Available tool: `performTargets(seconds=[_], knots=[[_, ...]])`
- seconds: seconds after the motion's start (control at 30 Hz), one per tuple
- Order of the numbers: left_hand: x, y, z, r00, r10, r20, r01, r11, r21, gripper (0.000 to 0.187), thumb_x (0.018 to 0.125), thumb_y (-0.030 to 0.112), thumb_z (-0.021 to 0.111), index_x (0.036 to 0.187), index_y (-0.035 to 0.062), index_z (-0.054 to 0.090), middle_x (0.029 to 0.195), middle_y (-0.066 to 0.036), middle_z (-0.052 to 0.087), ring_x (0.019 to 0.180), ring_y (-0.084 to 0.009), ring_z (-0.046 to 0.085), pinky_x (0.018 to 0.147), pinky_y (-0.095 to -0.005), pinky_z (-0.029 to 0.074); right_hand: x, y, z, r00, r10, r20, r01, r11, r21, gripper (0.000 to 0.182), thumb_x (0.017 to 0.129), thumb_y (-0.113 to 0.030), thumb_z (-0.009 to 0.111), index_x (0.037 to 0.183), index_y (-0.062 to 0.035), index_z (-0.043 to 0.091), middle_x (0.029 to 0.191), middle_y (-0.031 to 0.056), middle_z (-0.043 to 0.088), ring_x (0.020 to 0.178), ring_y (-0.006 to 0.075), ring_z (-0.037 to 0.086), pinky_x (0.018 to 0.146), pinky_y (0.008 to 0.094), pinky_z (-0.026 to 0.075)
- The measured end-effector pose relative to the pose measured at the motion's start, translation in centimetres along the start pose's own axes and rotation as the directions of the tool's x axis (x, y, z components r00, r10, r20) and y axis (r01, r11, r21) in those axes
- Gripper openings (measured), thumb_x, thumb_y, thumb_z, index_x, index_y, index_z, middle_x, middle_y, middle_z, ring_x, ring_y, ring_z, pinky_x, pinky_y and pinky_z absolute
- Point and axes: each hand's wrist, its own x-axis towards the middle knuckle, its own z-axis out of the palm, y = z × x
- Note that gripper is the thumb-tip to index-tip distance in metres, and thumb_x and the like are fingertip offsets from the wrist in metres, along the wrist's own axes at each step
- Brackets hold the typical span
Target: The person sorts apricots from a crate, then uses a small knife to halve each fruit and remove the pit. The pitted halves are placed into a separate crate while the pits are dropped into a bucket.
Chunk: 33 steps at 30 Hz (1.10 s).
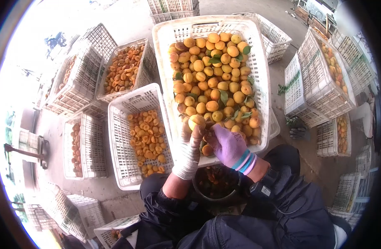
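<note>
Gloved hands [209,145] at an apricot [196,121] — full crate [165,62] beyond

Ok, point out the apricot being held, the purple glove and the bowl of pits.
apricot [196,121], head view, its top skin.
purple glove [230,145], head view, back of the right hand.
bowl [215,198], head view, near rim.

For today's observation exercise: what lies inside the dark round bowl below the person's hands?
The bowl holds small dark brownish pieces, too shadowed to identify. The left hand and right hand cover its far rim; its bottom is hidden.

Sunlit concrete floor [128,16] crowded with white plastic crates [319,83], some apparently stacked at the blurred edges.
</note>
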Motion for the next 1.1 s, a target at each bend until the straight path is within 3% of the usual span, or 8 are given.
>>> performTargets(seconds=[0.23, 0.3, 0.5, 0.57, 0.6, 0.7, 0.87, 1.1], knots=[[0.9, -1.0, 1.0, 0.98, -0.196, 0.022, 0.187, 0.89, -0.417, 0.07, 0.09, 0.069, 0.044, 0.113, 0.0041, 0.055, 0.105, -0.016, 0.066, 0.093, -0.0242, 0.061, 0.08, -0.0333, 0.047, -0.9, 0.2, -0.9, 0.998, -0.067, -0.005, 0.066, 0.987, -0.147, 0.022, 0.081, -0.014, 0.064, 0.097, -0.0059, 0.052, 0.087, 0.0163, 0.063, 0.081, 0.0381, 0.063, 0.065, 0.0468, 0.05], [1.3, -0.9, 0.9, 0.975, -0.177, 0.134, 0.222, 0.792, -0.568, 0.071, 0.089, 0.07, 0.045, 0.112, 0.0034, 0.056, 0.098, -0.015, 0.067, 0.095, -0.0275, 0.062, 0.084, -0.0376, 0.048, -1.4, 0.2, -1.4, 0.999, -0.052, 0.012, 0.054, 0.98, -0.191, 0.021, 0.081, -0.014, 0.064, 0.096, -0.0061, 0.051, 0.087, 0.016, 0.063, 0.08, 0.0376, 0.063, 0.065, 0.0463, 0.05], [2.6, -0.7, -0.9, 0.964, -0.254, -0.08, 0.121, 0.686, -0.717, 0.077, 0.09, 0.072, 0.036, 0.112, 0.0008, 0.054, 0.104, -0.02, 0.065, 0.108, -0.0402, 0.058, 0.101, -0.0542, 0.04, -2.3, 1.2, -3.1, 0.998, -0.056, 0.026, 0.06, 0.982, -0.179, 0.023, 0.083, -0.021, 0.068, 0.089, -0.0062, 0.052, 0.078, 0.0144, 0.062, 0.073, 0.0348, 0.063, 0.062, 0.0414, 0.051], [2.3, -1.2, -2.4, 0.976, -0.207, -0.065, 0.166, 0.907, -0.386, 0.077, 0.09, 0.072, 0.037, 0.113, 0.0008, 0.054, 0.109, -0.02, 0.062, 0.098, -0.0393, 0.063, 0.094, -0.0523, 0.047, -2.2, 1.2, -3.4, 0.971, 0.238, 0.001, -0.232, 0.948, 0.219, 0.026, 0.087, -0.025, 0.07, 0.092, -0.005, 0.055, 0.075, 0.0102, 0.063, 0.068, 0.0245, 0.064, 0.063, 0.0333, 0.051], [1.5, -0.4, -0.6, 0.98, -0.159, -0.12, 0.118, 0.949, -0.294, 0.076, 0.09, 0.07, 0.039, 0.113, -0.0003, 0.054, 0.105, -0.022, 0.062, 0.089, -0.0387, 0.065, 0.088, -0.0482, 0.052, -2.0, 1.4, -2.9, 0.963, 0.269, -0.017, -0.225, 0.837, 0.499, 0.031, 0.089, -0.027, 0.071, 0.105, -0.0041, 0.059, 0.085, 0.006, 0.065, 0.072, 0.0123, 0.061, 0.068, 0.0266, 0.051], [-0.9, -0.7, 2.0, 0.998, 0.064, -0.021, -0.057, 0.966, 0.253, 0.071, 0.094, 0.063, 0.042, 0.125, -0.0013, 0.051, 0.116, -0.019, 0.059, 0.102, -0.0303, 0.063, 0.091, -0.0432, 0.051, -0.3, -0.8, -2.7, 0.972, 0.206, -0.113, -0.048, 0.644, 0.764, 0.038, 0.089, -0.027, 0.071, 0.116, -0.0036, 0.059, 0.099, 0.005, 0.066, 0.081, 0.0078, 0.059, 0.074, 0.0249, 0.051], [-1.8, -0.2, 2.9, 0.995, -0.1, 0.011, 0.089, 0.924, 0.372, 0.066, 0.1, 0.056, 0.033, 0.126, -0.0017, 0.05, 0.119, -0.017, 0.058, 0.104, -0.0227, 0.06, 0.088, -0.0344, 0.049, 0.1, -0.2, -1.5, 0.982, 0.17, -0.081, -0.093, 0.811, 0.578, 0.034, 0.09, -0.024, 0.069, 0.114, -0.0014, 0.059, 0.095, 0.0072, 0.061, 0.084, 0.0142, 0.061, 0.075, 0.0265, 0.05], [-1.0, -0.6, 3.9, 0.981, 0.185, -0.061, -0.136, 0.876, 0.463, 0.056, 0.101, 0.052, 0.034, 0.126, 0.0036, 0.05, 0.108, -0.01, 0.059, 0.094, -0.0178, 0.059, 0.086, -0.0299, 0.048, 0.4, -1.2, -0.8, 0.956, 0.047, -0.291, 0.079, 0.91, 0.406, 0.025, 0.087, -0.014, 0.07, 0.106, -0.0018, 0.059, 0.101, 0.0132, 0.059, 0.089, 0.0277, 0.061, 0.076, 0.0328, 0.05]])
